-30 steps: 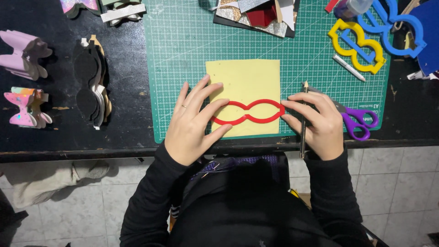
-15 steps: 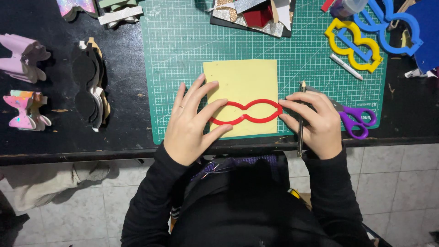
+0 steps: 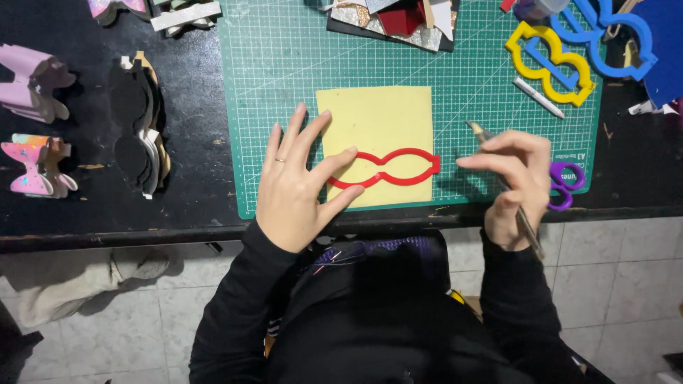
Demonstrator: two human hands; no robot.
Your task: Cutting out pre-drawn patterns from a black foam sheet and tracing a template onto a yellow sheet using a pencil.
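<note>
Left hand (image 3: 295,188) fingers spread on one red template (image 3: 384,169), one yellow sheet (image 3: 376,117); right hand (image 3: 516,178) — fingers pinching one pen (image 3: 509,188)

Template (image 3: 384,169) on sheet (image 3: 377,128), sheet on mat (image 3: 284,64); scissors (image 3: 565,183) right, possibly under right hand (image 3: 516,185).

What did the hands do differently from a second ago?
The right hand lifted off the red template and drew back to the right, keeping hold of its thin tool. The left hand stayed pressing the template onto the yellow sheet. Sheet and template did not move.
</note>
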